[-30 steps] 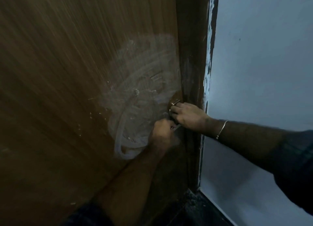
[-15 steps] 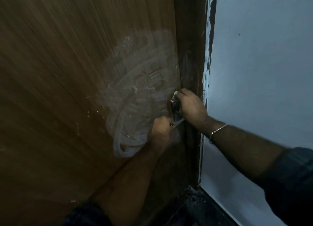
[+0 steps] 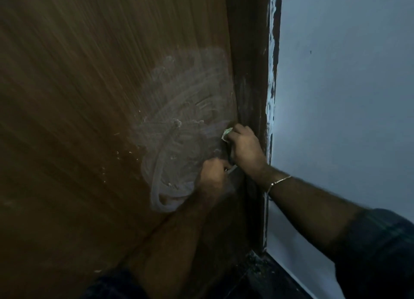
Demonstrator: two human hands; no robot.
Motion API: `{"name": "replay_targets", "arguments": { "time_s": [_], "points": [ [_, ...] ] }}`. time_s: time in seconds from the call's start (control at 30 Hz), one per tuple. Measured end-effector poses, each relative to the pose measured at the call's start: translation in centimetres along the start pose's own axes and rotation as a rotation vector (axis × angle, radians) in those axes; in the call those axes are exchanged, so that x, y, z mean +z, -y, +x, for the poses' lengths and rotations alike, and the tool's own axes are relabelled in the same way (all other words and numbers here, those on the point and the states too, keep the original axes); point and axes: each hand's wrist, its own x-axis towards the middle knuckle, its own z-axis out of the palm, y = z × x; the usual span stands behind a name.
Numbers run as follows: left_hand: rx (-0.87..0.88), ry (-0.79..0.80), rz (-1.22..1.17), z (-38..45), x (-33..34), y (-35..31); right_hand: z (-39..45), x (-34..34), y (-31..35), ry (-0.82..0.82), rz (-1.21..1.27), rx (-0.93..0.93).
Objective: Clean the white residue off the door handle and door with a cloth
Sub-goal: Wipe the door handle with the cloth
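Since a second ago, right hand (image 3: 245,149) slid up from lower on the handle (image 3: 231,169) to its top end, by the door edge; left hand (image 3: 214,173) stayed put.

Head view: my right fingers (image 3: 237,130) are curled tight round a cloth (image 3: 226,133), only a pale scrap of it peeking out at the knuckles, pressed on the handle's upper part. Thin bracelet (image 3: 280,182) on that wrist. My left fingers are clamped on the handle's lower end, a short bright bit of metal showing between the two hands. Most of the handle is hidden by my hands. White residue (image 3: 183,130) smeared in swirls over the brown door (image 3: 78,119), left of and above the handle, thick arc at its lower edge. Dark frame (image 3: 251,63) just right of the door, then grey wall (image 3: 347,97). Dark floor (image 3: 268,276) at the bottom. Dim and a bit blurred.
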Motion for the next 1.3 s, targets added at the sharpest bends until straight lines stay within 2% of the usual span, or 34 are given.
{"name": "replay_targets", "arguments": {
  "time_s": [0.1, 0.2, 0.23, 0.33, 0.37, 0.5, 0.67, 0.8, 0.9, 0.97, 1.1, 1.17, 1.3],
  "points": [
    [-0.023, 0.013, -0.007, 0.0, -0.3, -0.1, -0.2, 0.1, -0.3, 0.038, -0.017, -0.062],
    [-0.056, 0.032, -0.027, 0.5, -0.4, 0.0, 0.2, -0.1, -0.5, -0.052, 0.059, 0.109],
    [-0.057, 0.028, -0.024, 0.5, -0.4, -0.1, 0.1, -0.2, -0.3, -0.031, 0.03, 0.082],
    [-0.064, 0.028, -0.008, 0.8, -0.5, -0.3, -0.3, -0.6, 0.0, 0.111, -0.087, -0.2],
    [-0.067, 0.04, 0.001, 0.8, -0.5, -0.4, -0.2, -0.8, -0.1, 0.125, -0.098, -0.239],
    [-0.059, 0.06, 0.015, 1.1, -0.5, -0.7, -0.6, -0.4, -0.5, 0.09, -0.078, -0.155],
    [-0.06, 0.086, 0.009, 1.1, -0.7, -0.8, -2.2, 0.8, -1.6, 0.24, -0.15, -0.196],
    [-0.061, 0.022, -0.027, 1.1, -0.5, -0.3, -0.6, 0.1, -1.8, 0.15, -0.133, -0.254],
    [-0.073, -0.017, -0.057, 0.8, 0.4, 0.1, 0.3, -0.2, -1.9, -0.021, 0.086, -0.014],
    [-0.073, 0.0, -0.042, 0.5, 0.7, 0.4, 0.1, -0.1, -1.5, -0.066, 0.154, 0.101],
    [-0.101, 0.004, -0.073, 0.7, 0.3, 0.4, -1.0, 0.8, -0.8, -0.081, 0.242, 0.219],
    [-0.097, 0.019, -0.08, 0.8, 0.0, 0.1, -1.7, 1.4, -0.9, -0.073, 0.311, 0.372],
    [-0.079, 0.042, -0.046, 1.0, 0.0, 0.3, -2.8, 3.0, -1.8, 0.083, 0.509, 0.692]
  ]
}}
